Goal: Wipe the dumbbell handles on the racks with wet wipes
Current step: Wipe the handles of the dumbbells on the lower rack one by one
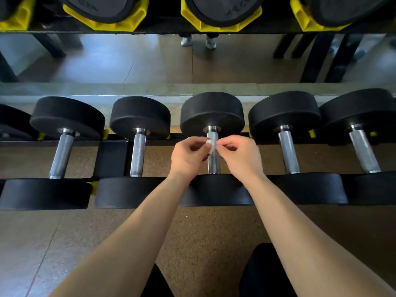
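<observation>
Several black dumbbells with knurled steel handles lie side by side on the lower rack. Over the middle dumbbell's handle (213,162), my left hand (188,156) and my right hand (240,155) meet. A small, crumpled white wet wipe (210,145) is pinched between the fingertips of both hands, just above the handle's far end. Whether the wipe touches the metal is unclear. Neighbouring handles stand bare: one to the left (138,154) and one to the right (288,152).
An upper rack shelf with yellow cradles (137,18) holding large black dumbbells hangs overhead. A mirror (150,61) behind the rack reflects the floor and a person's shoes. Brown cork-like flooring (203,232) lies below. My dark-clothed knees are at the bottom edge.
</observation>
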A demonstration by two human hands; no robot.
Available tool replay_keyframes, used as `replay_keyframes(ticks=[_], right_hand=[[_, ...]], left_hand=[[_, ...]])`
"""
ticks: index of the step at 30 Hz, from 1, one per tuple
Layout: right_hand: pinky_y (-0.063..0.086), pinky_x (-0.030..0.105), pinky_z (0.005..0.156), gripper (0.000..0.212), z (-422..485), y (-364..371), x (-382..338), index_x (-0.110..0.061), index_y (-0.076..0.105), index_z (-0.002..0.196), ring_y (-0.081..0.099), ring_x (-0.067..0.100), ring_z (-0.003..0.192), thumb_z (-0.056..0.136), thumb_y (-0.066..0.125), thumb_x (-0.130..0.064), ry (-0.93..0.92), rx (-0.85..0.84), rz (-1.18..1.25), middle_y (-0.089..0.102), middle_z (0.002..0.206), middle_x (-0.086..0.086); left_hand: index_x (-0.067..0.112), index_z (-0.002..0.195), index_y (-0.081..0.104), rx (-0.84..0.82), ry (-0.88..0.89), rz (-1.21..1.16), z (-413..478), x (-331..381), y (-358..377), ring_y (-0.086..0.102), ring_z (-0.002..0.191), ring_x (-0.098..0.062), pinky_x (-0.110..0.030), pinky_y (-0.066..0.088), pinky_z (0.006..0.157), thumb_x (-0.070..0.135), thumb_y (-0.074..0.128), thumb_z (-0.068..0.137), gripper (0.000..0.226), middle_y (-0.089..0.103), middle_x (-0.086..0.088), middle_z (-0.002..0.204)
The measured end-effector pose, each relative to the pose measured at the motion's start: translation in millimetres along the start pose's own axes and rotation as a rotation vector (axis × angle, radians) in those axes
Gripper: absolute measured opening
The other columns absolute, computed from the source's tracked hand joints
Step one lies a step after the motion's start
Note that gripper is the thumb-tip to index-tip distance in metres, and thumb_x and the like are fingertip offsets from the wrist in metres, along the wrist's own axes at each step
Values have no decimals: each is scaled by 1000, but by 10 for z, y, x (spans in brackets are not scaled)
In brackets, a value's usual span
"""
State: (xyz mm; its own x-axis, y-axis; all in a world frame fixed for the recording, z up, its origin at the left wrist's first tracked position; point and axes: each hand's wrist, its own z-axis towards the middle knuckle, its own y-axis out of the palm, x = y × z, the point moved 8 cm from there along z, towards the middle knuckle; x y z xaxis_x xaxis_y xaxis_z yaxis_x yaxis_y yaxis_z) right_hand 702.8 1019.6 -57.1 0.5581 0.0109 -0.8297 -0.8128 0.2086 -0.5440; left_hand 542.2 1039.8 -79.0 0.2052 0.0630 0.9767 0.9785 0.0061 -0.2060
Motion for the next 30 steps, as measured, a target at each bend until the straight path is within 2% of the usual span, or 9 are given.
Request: replay_keyframes(ticks=[3, 6, 12, 16, 19, 21, 23, 27, 30], right_hand=[[42, 8, 72, 12, -163, -101, 217, -28, 70, 104, 57, -8, 86, 96, 64, -21, 133, 122, -4, 65, 96, -17], [44, 12, 70, 10, -188, -99, 311, -26, 67, 101, 61, 1, 88, 96, 63, -19, 196, 153, 35, 64, 94, -14], [44, 13, 69, 10, -157, -77, 307, -24, 69, 99, 63, 1, 83, 96, 62, -18, 192, 131, 27, 66, 90, -11], [42, 11, 66, 9, -148, -67, 326, -24, 69, 98, 62, 0, 80, 96, 62, -18, 223, 116, 32, 66, 88, -11], [41, 9, 63, 9, -151, -67, 319, -23, 69, 95, 62, 0, 78, 96, 62, -18, 232, 114, 29, 66, 85, -12], [40, 8, 61, 9, -152, -77, 319, -23, 69, 93, 62, 0, 76, 96, 62, -18, 238, 117, 23, 65, 83, -12], [41, 6, 58, 9, -147, -70, 319, -22, 69, 92, 62, -2, 74, 96, 61, -18, 238, 109, 12, 65, 81, -11], [41, 1, 58, 9, -139, -67, 322, -21, 69, 93, 61, -6, 74, 96, 62, -19, 248, 104, 15, 65, 81, -11], [41, -1, 58, 9, -142, -70, 323, -21, 69, 93, 60, -10, 75, 96, 62, -18, 253, 107, 20, 65, 81, -13]], left_hand=[[22, 108, 76, 53, 87, 246, 201, 104, 17, 65, 91, -4, -15, 49, 81, 23, 70, 95, 15, 72, 13, 99], [19, 111, 76, 82, 155, 331, 395, 189, 104, 59, 92, 0, -4, 38, 75, 20, 70, 95, 17, 70, 12, 104], [19, 94, 79, 13, 211, 440, 508, 115, 234, 64, 87, -5, -24, 52, 81, 26, 77, 89, 9, 72, 6, 95], [21, 92, 80, -137, 296, 624, 423, 66, 306, 65, 87, -9, -26, 52, 79, 32, 77, 88, 12, 70, 3, 96], [20, 95, 79, -34, 334, 564, 529, 175, 263, 62, 87, -6, -22, 49, 81, 26, 74, 91, 9, 71, 5, 96], [19, 97, 79, 74, 329, 510, 573, 218, 231, 59, 84, -3, -9, 43, 78, 23, 72, 92, 10, 71, 6, 95], [19, 97, 80, 95, 323, 535, 524, 184, 234, 57, 81, -2, -3, 39, 74, 23, 73, 91, 9, 68, 7, 94], [26, 91, 80, -187, 282, 716, 329, 41, 266, 62, 82, -5, -20, 48, 77, 37, 78, 86, 12, 68, 10, 89], [26, 92, 81, -417, 271, 818, 275, 27, 350, 65, 84, -7, -24, 52, 79, 36, 80, 84, 12, 68, 10, 86]])
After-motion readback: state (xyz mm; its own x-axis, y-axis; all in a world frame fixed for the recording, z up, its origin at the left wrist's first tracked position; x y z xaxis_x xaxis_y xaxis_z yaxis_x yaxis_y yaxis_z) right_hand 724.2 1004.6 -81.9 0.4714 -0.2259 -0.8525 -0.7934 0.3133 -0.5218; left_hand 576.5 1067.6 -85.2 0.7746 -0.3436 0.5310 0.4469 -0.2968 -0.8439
